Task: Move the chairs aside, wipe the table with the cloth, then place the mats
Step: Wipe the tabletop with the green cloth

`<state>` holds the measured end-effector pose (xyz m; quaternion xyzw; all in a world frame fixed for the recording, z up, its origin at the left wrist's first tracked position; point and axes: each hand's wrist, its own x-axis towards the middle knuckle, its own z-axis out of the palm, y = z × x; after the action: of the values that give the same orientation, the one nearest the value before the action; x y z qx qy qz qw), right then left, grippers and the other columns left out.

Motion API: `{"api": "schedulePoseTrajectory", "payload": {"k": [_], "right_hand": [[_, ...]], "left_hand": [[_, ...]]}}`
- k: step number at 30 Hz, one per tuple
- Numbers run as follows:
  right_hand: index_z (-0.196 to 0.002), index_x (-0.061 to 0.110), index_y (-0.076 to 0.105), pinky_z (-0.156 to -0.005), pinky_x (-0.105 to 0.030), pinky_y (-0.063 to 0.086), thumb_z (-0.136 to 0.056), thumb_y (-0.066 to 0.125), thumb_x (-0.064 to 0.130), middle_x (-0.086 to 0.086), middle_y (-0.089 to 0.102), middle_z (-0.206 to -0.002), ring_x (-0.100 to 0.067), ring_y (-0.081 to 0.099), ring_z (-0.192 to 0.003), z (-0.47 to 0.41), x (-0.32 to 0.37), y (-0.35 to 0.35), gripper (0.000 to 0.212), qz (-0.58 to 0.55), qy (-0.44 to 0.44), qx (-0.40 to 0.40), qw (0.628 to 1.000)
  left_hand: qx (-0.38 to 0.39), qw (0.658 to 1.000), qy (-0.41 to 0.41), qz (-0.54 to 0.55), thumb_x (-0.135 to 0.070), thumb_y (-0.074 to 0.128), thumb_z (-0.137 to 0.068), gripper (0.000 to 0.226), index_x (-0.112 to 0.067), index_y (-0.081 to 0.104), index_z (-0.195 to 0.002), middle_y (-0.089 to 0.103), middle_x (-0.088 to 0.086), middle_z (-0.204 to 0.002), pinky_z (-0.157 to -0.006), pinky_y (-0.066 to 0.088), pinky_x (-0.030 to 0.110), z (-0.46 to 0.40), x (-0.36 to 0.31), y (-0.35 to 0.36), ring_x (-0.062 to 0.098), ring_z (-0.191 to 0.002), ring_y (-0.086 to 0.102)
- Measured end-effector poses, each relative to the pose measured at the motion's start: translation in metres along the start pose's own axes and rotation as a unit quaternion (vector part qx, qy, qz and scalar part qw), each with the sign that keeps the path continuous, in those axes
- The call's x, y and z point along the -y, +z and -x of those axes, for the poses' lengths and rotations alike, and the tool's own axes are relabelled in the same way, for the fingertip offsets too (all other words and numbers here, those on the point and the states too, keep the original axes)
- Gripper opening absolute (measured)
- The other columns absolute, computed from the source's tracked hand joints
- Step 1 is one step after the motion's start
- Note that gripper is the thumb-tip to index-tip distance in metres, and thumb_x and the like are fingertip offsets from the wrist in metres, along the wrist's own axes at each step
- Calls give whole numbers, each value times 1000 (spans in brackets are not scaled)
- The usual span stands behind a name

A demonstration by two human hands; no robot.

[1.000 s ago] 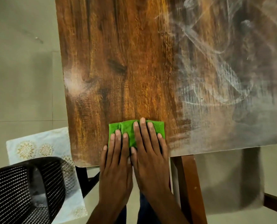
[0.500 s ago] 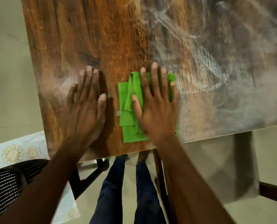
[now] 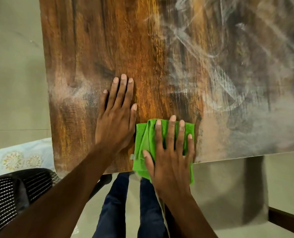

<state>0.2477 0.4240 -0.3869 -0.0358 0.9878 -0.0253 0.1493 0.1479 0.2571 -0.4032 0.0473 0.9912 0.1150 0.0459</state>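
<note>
While the right hand (image 3: 170, 152) presses the green cloth (image 3: 142, 143) flat at the desk's (image 3: 108, 40) near edge, partly overhanging, its grip released, the left hand (image 3: 116, 117) rests beside the cloth, fingers straight, likely for bracing.

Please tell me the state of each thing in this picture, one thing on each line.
green cloth: folded, flat on the table, near end hanging over the near edge.
right hand: fingers straight, pressing on the cloth.
left hand: flat on bare wood, beside the cloth.
table: left part clean, right part covered in whitish smears.
black mesh chair: off the table's near left corner.
patterned mat: lying flat below the table's left edge, not yet placed.
</note>
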Motion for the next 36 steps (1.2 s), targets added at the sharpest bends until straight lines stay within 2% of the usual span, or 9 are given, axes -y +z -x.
{"api": "schedulePoseTrajectory", "payload": {"k": [5, 10, 14, 20, 25, 31, 33, 36], "right_hand": [[-171, 19, 0, -130, -58, 9, -111, 25, 50, -12, -8, -178, -32, -7, -165, -76, -12, -13, 71, -48, 50, -79, 994], [-171, 23, 10, -130, -58, 8, -111, 20, 53, -12, 4, -178, -32, 2, -165, -173, -27, -34, 68, -62, 38, -124, 990], [-171, 28, 9, -131, -57, 8, -113, 20, 51, -8, 4, -179, -29, 2, -165, -148, -26, -30, 62, -62, 28, -123, 990], [-170, 24, -7, -130, -60, 9, -113, 20, 49, -10, -11, -178, -32, -8, -164, -41, 18, -12, 67, -54, 102, -52, 992], [-170, 23, -2, -130, -60, 12, -110, 29, 47, -10, -9, -178, -32, -4, -165, 4, 42, 2, 72, -66, 100, -29, 992], [-171, 22, 2, -131, -54, 13, -112, 31, 38, -5, -6, -179, -26, -3, -165, -45, 2, -11, 68, -72, 137, -96, 983], [-171, 22, 3, -132, -54, 9, -113, 31, 39, -6, -6, -179, -26, -6, -165, -79, -20, -19, 67, -76, 120, -112, 983], [-171, 24, 8, -132, -54, 8, -112, 28, 46, -7, 1, -179, -27, -2, -165, -150, -44, -34, 66, -70, 50, -134, 987]], "left_hand": [[4, 1000, 0, 1, -33, 24, -114, 63, -17, 3, -171, -3, 1, -179, -133, 11, 49, 0, -1, -1, 17, -165, -7], [7, 1000, -2, -1, -35, 23, -114, 63, -17, 4, -171, -1, 2, -179, -133, 11, 49, 2, 1, -1, 17, -165, -5], [4, 1000, -4, -6, -35, 22, -114, 62, -17, 4, -171, 0, 2, -179, -132, 12, 49, 1, 1, -2, 18, -166, -4], [11, 1000, -8, -3, -34, 23, -114, 62, -16, 5, -171, 0, 3, -179, -132, 13, 48, -1, 1, -4, 18, -166, -3], [16, 1000, -2, -4, -33, 22, -115, 62, -16, 1, -171, -4, 2, -179, -132, 12, 48, -2, -5, -5, 18, -165, -7], [4, 1000, 2, -8, -34, 23, -114, 64, -17, 0, -171, -4, 1, -179, -132, 14, 50, -3, -1, 2, 17, -165, -6], [4, 1000, 4, -9, -36, 24, -113, 65, -17, 1, -171, -2, 2, -179, -132, 15, 51, -2, 0, 2, 18, -165, -5], [11, 1000, 5, -4, -37, 24, -112, 66, -17, 2, -171, -1, 3, -179, -132, 14, 52, -2, 1, 2, 18, -165, -5]]}}
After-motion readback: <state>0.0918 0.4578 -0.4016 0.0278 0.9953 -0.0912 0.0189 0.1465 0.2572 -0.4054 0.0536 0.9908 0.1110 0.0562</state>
